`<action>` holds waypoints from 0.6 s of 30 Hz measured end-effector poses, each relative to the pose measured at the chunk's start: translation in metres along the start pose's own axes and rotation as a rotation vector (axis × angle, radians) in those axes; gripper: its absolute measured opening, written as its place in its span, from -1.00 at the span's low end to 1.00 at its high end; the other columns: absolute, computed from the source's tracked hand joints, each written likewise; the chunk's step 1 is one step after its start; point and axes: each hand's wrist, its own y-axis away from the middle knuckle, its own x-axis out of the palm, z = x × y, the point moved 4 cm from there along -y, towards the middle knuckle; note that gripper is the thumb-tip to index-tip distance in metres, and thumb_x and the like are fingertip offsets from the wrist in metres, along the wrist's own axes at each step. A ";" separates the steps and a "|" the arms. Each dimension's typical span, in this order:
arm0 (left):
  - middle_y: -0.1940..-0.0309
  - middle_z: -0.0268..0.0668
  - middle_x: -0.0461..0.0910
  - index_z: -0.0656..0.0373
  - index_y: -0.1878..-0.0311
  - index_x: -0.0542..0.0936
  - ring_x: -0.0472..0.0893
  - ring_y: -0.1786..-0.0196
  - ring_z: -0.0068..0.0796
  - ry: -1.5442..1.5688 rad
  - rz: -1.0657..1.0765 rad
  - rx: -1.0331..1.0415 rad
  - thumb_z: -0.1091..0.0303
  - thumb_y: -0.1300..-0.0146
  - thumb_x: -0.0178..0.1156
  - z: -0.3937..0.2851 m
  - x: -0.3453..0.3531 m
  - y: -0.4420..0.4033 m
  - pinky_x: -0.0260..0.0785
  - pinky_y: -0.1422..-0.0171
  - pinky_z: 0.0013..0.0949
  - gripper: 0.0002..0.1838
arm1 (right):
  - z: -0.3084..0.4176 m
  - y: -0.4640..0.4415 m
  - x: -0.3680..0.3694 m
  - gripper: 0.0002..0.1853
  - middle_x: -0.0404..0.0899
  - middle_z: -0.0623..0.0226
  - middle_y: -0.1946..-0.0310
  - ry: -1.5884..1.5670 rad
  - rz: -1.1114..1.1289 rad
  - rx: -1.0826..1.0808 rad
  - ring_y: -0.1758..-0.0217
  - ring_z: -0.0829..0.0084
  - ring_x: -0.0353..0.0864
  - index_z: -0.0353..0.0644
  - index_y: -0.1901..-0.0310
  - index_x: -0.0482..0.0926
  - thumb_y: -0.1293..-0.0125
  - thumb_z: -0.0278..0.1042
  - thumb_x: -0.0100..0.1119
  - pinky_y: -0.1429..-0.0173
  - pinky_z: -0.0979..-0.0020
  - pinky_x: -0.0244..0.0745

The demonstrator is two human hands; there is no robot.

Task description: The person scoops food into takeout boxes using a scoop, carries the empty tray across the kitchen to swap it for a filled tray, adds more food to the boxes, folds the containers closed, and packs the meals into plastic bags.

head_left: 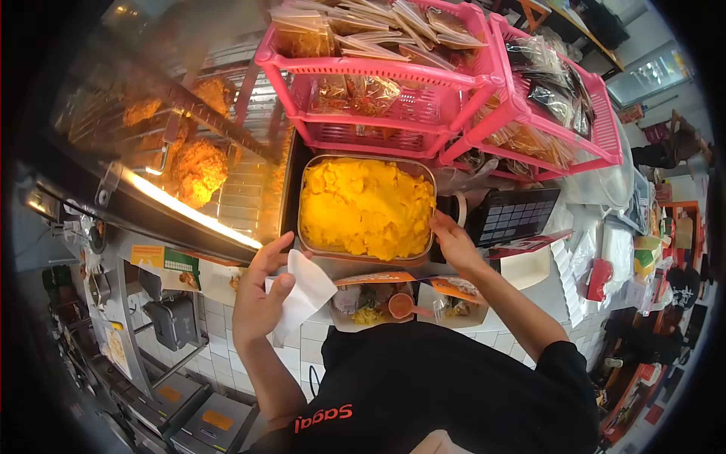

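A rectangular metal tray (304, 247), heaped with a soft yellow food like scrambled egg (367, 206), sits on the counter in front of me. My right hand (456, 244) grips its right rim, thumb on top and fingers partly hidden by the edge. Left of the tray's near corner, my left hand (261, 299) holds a white paper napkin (308, 291) between thumb and fingers. Nearer to me, two open food boxes (340, 324) stand side by side, with a small orange-red scoop (402, 306) lying across them.
Pink plastic racks (370, 72) full of bagged sachets stand behind the tray. At left is a lit glass warmer (249, 204) holding fried chicken (198, 172). A dark screen (514, 216) and an empty paper box (526, 268) are at right.
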 end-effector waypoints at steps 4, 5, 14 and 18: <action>0.24 -0.27 0.66 0.22 -0.06 0.56 0.57 0.12 -0.56 -0.024 -0.157 -0.061 0.08 -0.29 0.29 0.017 -0.018 0.027 0.35 -0.08 -0.42 -0.56 | 0.048 0.022 -0.022 -0.69 0.64 0.31 0.18 0.366 -0.077 -0.206 0.11 0.56 0.55 -0.29 -0.05 0.56 -0.43 -0.25 0.11 0.00 0.46 0.42; 0.29 -0.29 0.67 0.20 0.07 0.60 0.57 0.16 -0.57 -0.081 -0.195 -0.070 0.08 -0.28 0.30 0.023 -0.024 0.035 0.34 -0.04 -0.45 -0.63 | 0.075 0.039 -0.022 -0.77 0.67 0.34 0.39 0.401 -0.155 -0.351 0.34 0.61 0.57 -0.27 0.11 0.64 -0.38 -0.27 0.19 0.25 0.49 0.47; 0.39 -0.14 0.65 0.27 0.06 0.55 0.61 0.31 -0.49 0.202 0.166 -0.189 -0.16 -0.48 -0.11 0.088 -0.030 0.079 0.41 0.14 -0.41 -0.41 | 0.062 0.150 0.046 -0.64 0.67 0.18 0.46 1.120 0.295 -0.301 0.41 0.08 0.65 -0.16 0.28 0.66 -0.29 0.02 0.23 0.28 0.14 0.51; 0.34 -0.07 0.68 0.29 0.04 0.57 0.67 0.25 -0.29 -0.164 0.283 -0.276 -0.19 -0.43 -0.05 0.177 0.004 0.076 0.45 0.13 -0.31 -0.39 | -0.042 0.130 0.052 -0.59 0.67 0.11 0.43 1.365 0.206 -0.101 0.26 0.04 0.68 -0.12 0.28 0.67 -0.32 0.11 0.12 0.18 0.08 0.53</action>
